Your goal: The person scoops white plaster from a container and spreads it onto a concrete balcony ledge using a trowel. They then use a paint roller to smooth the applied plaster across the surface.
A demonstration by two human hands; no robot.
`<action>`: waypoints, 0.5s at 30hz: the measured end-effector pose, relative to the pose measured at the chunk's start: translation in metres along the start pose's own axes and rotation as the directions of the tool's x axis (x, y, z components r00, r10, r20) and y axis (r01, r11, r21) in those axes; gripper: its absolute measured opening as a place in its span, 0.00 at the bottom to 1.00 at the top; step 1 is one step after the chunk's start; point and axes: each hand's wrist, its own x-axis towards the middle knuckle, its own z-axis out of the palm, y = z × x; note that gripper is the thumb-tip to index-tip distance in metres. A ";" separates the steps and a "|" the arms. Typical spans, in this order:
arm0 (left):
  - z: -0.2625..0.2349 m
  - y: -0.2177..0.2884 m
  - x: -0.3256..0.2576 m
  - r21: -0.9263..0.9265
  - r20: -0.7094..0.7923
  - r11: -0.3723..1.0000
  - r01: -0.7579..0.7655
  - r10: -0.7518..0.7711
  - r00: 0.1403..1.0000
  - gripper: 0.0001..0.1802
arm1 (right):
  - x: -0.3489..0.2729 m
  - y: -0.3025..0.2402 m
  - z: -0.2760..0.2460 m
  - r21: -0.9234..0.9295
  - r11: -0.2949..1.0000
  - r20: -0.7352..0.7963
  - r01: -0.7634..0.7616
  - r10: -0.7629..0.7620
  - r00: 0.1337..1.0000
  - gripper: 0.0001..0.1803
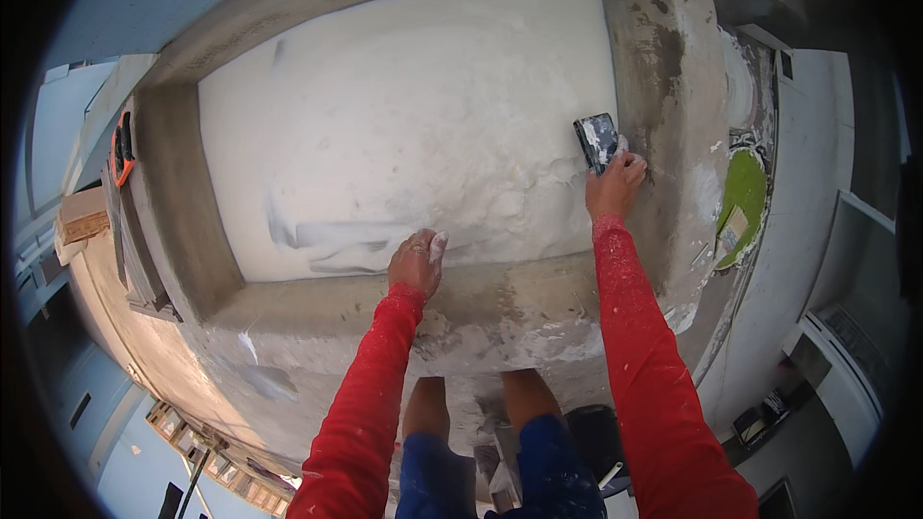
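Bright even daylight, soft shadows, sharp centre, fisheye-bent dark rim.

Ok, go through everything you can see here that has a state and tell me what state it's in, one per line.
Right hand: closed on the putty knife handle.
Putty knife: blade flat against the white panel, smeared with putty.
Left hand: resting at the panel's lower edge, holding nothing visible, dusted white.
White panel: coated with putty, unevenly, grey streaks low left.
Grey cement frame: bare, splashed white.

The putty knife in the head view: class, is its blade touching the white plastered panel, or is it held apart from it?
Cannot tell. In the head view the right hand holds the putty knife over the white panel, but no contact line or gap shows.
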 end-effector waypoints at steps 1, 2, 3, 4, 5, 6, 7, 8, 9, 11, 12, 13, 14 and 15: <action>0.009 -0.009 -0.005 -0.032 -0.036 0.998 -0.058 0.057 0.998 0.16 | 0.002 -0.001 0.006 -0.035 0.999 0.102 0.022 -0.018 0.995 0.40; 0.014 -0.013 -0.010 -0.065 -0.071 0.992 -0.109 0.104 0.992 0.17 | 0.000 -0.001 0.010 -0.069 0.996 0.211 0.051 -0.036 0.977 0.41; 0.021 -0.015 -0.012 -0.109 -0.022 0.992 -0.062 0.060 0.998 0.17 | -0.004 -0.001 0.014 0.113 0.992 0.331 -0.060 0.019 0.943 0.41; 0.029 -0.014 -0.013 -0.153 0.027 0.988 -0.018 0.022 0.999 0.17 | -0.009 -0.003 0.018 0.274 0.943 0.449 -0.191 0.050 0.892 0.42; 0.035 -0.009 -0.011 -0.195 0.077 0.981 0.024 -0.010 0.997 0.18 | -0.011 -0.006 0.022 0.407 0.851 0.559 -0.332 0.055 0.828 0.42; 0.038 -0.002 -0.007 -0.237 0.127 0.970 0.045 -0.015 0.992 0.18 | -0.020 -0.003 0.026 0.488 0.808 0.526 -0.330 0.030 0.850 0.42; 0.042 0.007 -0.002 -0.279 0.179 0.958 0.062 -0.012 0.984 0.19 | -0.033 0.001 0.027 0.566 0.759 0.485 -0.323 0.011 0.875 0.42; 0.041 0.003 -0.002 -0.307 0.217 0.945 0.112 -0.045 0.975 0.19 | -0.053 -0.017 0.014 0.598 0.752 0.433 -0.277 -0.013 0.901 0.42; 0.046 -0.005 -0.001 -0.358 0.209 0.930 0.080 -0.003 0.978 0.19 | -0.071 -0.036 -0.010 0.626 0.747 0.373 -0.223 -0.036 0.927 0.42; 0.056 -0.013 0.007 -0.468 0.181 0.884 -0.006 0.103 0.978 0.20 | -0.098 -0.061 -0.056 0.601 0.799 0.244 -0.009 -0.173 0.954 0.43; 0.056 -0.003 0.013 -0.431 0.212 0.901 -0.049 0.154 0.965 0.20 | -0.111 -0.060 -0.071 0.570 0.819 0.200 0.060 -0.209 0.957 0.44; 0.053 0.011 0.019 -0.393 0.245 0.914 -0.097 0.206 0.947 0.20 | -0.121 -0.056 -0.083 0.532 0.838 0.158 0.125 -0.242 0.957 0.45; 0.052 0.022 0.023 -0.354 0.278 0.924 -0.143 0.250 0.928 0.20 | -0.130 -0.052 -0.095 0.515 0.822 0.045 0.243 -0.309 0.950 0.46; 0.054 0.024 0.022 -0.193 0.133 0.898 -0.394 0.422 0.897 0.20 | -0.137 -0.051 -0.105 0.492 0.792 -0.064 0.362 -0.382 0.922 0.47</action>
